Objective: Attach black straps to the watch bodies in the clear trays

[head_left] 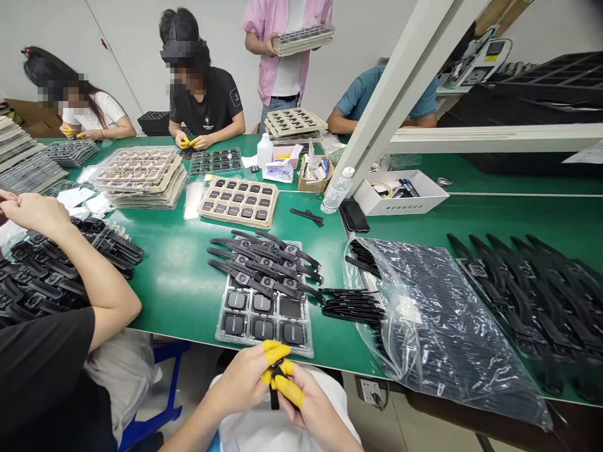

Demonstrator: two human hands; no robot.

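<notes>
Both hands meet over the lap, in front of the table edge, with yellow covers on several fingers. My left hand pinches a small black watch part from the left. From the right, my right hand holds the same part, and a short black strap hangs below the fingers. Most of the part is hidden by the fingertips. Just beyond the hands, a clear plastic tray holds square black watch pieces. Several watches with black straps lie across its far half.
To the right, a clear plastic bag of black straps lies beside loose straps. More watches are at the far right. A beige tray, phone and bottle stand farther back. A co-worker's arm reaches in at left.
</notes>
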